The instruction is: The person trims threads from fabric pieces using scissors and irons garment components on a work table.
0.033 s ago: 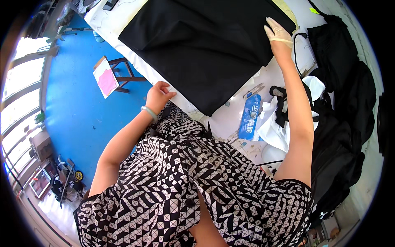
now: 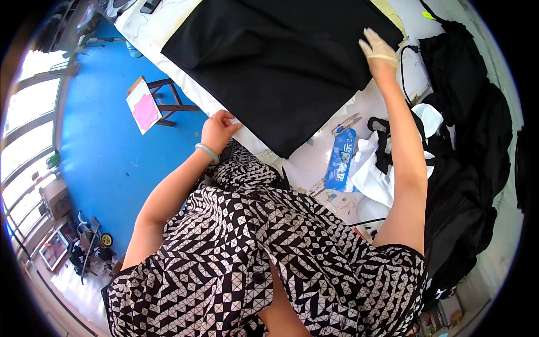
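The blue floor (image 2: 106, 151) fills the room at my left, wide and open, with a small wooden stool (image 2: 160, 104) standing on it well apart from me. The white table (image 2: 314, 160) runs before me, and its near edge touches my patterned dress (image 2: 264, 241). On the table lies the black cloth (image 2: 281, 62), spread flat; it covers most of the top, and only a narrow white strip stays bare along the near edge. At my right a heap of dark garments (image 2: 466, 140) crowds the table end, so there is little room on that side.

My right hand (image 2: 377, 51), in a pale glove, lies flat on the far right part of the cloth, fingers together and stretched. My left hand (image 2: 218, 130) rests at the near edge of the table, just beside the cloth; fingers bent, I think pinching its edge, but the view is poor.

A blue packet (image 2: 341, 160) lies near the cloth's corner, with scissors (image 2: 347, 123) just beside.
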The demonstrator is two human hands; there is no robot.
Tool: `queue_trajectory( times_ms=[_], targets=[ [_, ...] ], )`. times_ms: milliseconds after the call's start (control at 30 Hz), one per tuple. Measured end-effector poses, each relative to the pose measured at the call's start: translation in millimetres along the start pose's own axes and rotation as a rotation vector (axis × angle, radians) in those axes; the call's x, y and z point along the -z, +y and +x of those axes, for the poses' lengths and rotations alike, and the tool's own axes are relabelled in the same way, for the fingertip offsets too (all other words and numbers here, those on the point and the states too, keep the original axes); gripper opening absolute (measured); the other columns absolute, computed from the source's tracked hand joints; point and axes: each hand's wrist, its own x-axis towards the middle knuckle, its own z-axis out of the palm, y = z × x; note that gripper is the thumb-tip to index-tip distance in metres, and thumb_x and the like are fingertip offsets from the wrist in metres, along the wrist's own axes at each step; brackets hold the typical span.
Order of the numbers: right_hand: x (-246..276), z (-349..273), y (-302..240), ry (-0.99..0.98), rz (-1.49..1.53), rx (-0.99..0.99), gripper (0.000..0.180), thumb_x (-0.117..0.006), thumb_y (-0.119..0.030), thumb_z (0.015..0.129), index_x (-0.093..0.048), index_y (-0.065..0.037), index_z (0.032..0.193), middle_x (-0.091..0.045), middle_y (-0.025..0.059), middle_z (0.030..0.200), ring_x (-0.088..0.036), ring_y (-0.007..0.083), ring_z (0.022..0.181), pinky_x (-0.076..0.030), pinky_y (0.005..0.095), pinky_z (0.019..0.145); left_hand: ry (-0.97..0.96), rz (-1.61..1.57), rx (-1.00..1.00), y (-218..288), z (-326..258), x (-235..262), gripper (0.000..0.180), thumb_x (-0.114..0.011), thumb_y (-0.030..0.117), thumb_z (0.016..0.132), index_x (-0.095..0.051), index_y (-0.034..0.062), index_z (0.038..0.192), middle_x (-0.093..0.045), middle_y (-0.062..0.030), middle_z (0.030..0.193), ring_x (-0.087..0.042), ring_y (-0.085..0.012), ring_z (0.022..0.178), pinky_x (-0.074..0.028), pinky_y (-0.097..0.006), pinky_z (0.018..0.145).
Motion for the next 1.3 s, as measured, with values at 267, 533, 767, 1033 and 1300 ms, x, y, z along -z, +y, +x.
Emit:
queue_trajectory(
  times_ms=[267,533,767,1033,1300],
  targets=[
    [28,-73,-13,0.000,0.210,-0.447,0.028,-0.049,-0.019,0.099,-0.064,-0.011,0.121,-0.062,0.0076,0.127,-0.064,0.0275,0.103,-0.048,0.0346,0.092,0.075,-0.178,-0.493,-10,-17,20,0.015,-0.071,-0.002,0.075,-0.057,-0.0017,0.076,-0.061,-0.0091,0.101,-0.061,-0.0196,0.073,-0.050,-0.030,0.065],
    [96,-116,-104,-0.658,-0.034,-0.801,0.062,-0.058,-0.061,0.081,-0.068,-0.002,0.097,-0.068,0.0223,0.092,-0.066,0.0380,0.090,-0.049,0.0435,0.082,-0.272,-0.785,-0.278,-8,19,1,0.011,-0.063,0.004,0.090,-0.054,0.0011,0.085,-0.069,-0.0141,0.096,-0.066,-0.0164,0.085,-0.052,-0.027,0.076],
    [49,-166,-109,-0.328,0.041,-0.906,0.069,-0.073,-0.034,0.075,-0.051,-0.005,0.133,-0.069,0.0197,0.095,-0.066,0.0362,0.092,-0.050,0.0424,0.082,-0.214,-0.871,-0.090,-8,25,-8,0.014,-0.066,0.009,0.090,-0.056,0.0027,0.084,-0.069,-0.0122,0.087,-0.066,-0.0166,0.078,-0.055,-0.029,0.075],
    [84,-157,-107,-0.017,0.001,-0.559,0.017,-0.067,-0.022,0.084,-0.074,-0.011,0.095,-0.063,0.0111,0.115,-0.057,0.0254,0.108,-0.043,0.0394,0.092,-0.298,-0.924,-0.082,-12,39,-17,0.011,-0.065,0.008,0.091,-0.057,0.0040,0.084,-0.068,-0.0103,0.088,-0.064,-0.0144,0.080,-0.053,-0.028,0.078],
    [48,-117,-204,-0.508,0.341,-0.073,0.039,-0.052,-0.044,0.093,-0.063,-0.022,0.123,-0.063,0.0077,0.093,-0.062,0.0244,0.082,-0.051,0.0362,0.070,-0.320,-0.952,-0.079,-4,41,-24,0.009,-0.064,0.010,0.092,-0.058,0.0034,0.088,-0.068,-0.0096,0.091,-0.063,-0.0140,0.079,-0.052,-0.028,0.079]
  ],
)
